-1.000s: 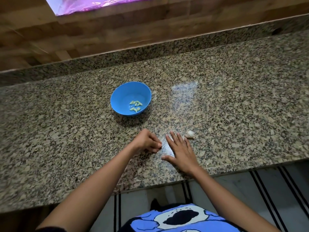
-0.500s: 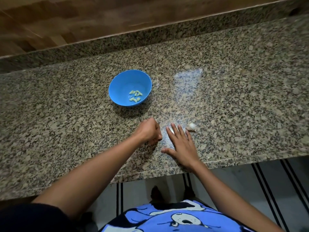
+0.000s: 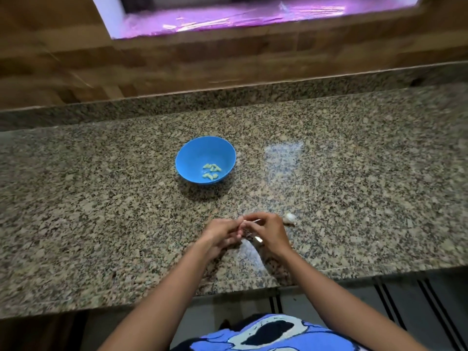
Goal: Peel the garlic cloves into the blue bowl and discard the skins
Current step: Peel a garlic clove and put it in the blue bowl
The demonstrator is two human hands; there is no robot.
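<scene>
Hands together, left hand (image 3: 221, 233) and right hand (image 3: 269, 231) both tight on pale garlic piece (image 3: 252, 221).

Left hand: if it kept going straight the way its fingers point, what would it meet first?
The right hand. The left hand points rightward at it, and their fingertips meet around what looks like a garlic clove that both pinch, so nothing else seems to lie between them.
</scene>
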